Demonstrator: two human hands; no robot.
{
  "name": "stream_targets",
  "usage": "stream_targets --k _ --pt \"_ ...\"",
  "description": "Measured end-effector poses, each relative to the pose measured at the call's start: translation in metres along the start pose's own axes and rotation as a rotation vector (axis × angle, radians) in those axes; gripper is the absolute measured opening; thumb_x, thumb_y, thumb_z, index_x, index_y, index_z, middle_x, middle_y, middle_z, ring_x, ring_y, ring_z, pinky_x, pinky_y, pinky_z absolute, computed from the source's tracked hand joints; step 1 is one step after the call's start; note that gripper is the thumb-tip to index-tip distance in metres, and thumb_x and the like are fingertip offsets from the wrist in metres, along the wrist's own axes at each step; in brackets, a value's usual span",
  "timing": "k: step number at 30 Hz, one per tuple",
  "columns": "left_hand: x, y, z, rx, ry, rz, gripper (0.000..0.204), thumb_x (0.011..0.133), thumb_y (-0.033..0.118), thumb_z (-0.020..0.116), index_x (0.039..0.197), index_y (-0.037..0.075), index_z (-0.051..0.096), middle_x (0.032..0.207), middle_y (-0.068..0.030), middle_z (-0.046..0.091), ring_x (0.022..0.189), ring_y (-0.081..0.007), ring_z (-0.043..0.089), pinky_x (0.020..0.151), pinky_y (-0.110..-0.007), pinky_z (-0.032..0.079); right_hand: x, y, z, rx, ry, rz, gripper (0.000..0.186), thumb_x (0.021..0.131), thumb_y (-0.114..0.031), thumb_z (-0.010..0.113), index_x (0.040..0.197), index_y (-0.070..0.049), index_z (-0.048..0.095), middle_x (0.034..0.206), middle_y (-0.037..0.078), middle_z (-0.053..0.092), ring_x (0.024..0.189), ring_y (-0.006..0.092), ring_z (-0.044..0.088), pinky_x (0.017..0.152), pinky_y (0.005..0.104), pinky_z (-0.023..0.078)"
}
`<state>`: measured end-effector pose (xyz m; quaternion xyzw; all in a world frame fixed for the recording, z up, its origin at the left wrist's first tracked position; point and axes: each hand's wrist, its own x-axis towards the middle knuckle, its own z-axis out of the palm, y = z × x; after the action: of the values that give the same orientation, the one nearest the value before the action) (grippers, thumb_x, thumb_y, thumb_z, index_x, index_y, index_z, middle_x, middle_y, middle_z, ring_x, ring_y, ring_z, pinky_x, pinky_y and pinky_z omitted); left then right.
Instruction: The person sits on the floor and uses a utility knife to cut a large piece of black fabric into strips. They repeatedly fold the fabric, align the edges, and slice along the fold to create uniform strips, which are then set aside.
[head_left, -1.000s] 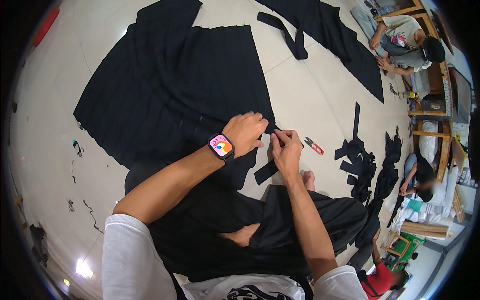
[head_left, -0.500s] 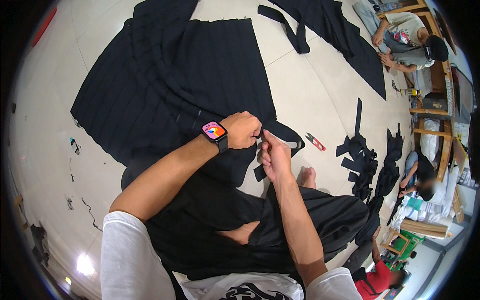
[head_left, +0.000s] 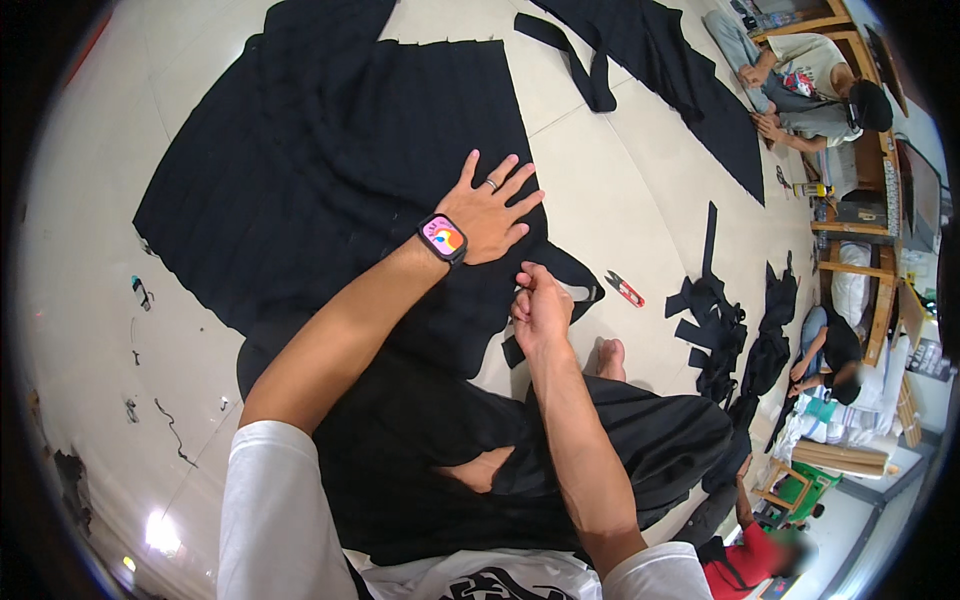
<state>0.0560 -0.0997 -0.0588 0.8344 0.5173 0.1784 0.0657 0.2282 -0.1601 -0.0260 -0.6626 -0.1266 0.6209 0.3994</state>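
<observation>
A large piece of black cloth (head_left: 300,170) with pleat-like lines covers the floor in front of me and runs down to my lap. Spread flat on it near its right edge is my left hand (head_left: 490,215), fingers apart, a ring on one finger and a smartwatch on the wrist. My right hand (head_left: 543,308) is closed, fingers curled in, over a narrow corner of the same cloth. Whatever its fingers pinch is hidden. Just right of that corner lies a pair of red-handled thread snips (head_left: 626,288), apart from both hands.
Black cloth strips (head_left: 710,325) lie heaped on the right. Another black cloth piece (head_left: 690,90) and a loose band (head_left: 580,65) lie at the far right. Thread scraps (head_left: 175,430) dot the floor on the left. Several people sit along the right, one in a black cap (head_left: 870,105).
My left hand has gone from closed fingers beside my right hand to lying open and flat, farther up the cloth. My right hand's fingers have curled in; it stays near the cloth corner.
</observation>
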Motion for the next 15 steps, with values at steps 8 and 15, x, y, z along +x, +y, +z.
stream_targets --k 8,15 --pt "0.0 0.001 0.012 0.004 -0.012 -0.047 0.058 0.107 0.047 0.043 0.158 0.02 0.046 0.17 -0.0127 0.03 0.158 -0.0339 0.024 0.12 -0.072 0.015 -0.003 0.004 -0.002 0.082 0.037 0.0 0.012 0.095 -0.008 0.062 0.095 0.002 0.069 0.08 0.01 0.066 0.043 0.0105 0.041 0.04 0.0265 0.028" --pt "0.0 0.003 0.008 0.011 -0.021 -0.068 0.057 0.107 0.045 0.043 0.158 0.02 0.045 0.17 -0.0125 0.029 0.158 -0.0337 0.024 0.121 -0.072 0.015 -0.012 0.009 -0.015 0.044 0.023 -0.081 0.013 0.095 -0.007 0.06 0.089 0.003 0.067 0.077 0.01 0.064 0.043 0.0106 0.042 0.039 0.0261 0.028"
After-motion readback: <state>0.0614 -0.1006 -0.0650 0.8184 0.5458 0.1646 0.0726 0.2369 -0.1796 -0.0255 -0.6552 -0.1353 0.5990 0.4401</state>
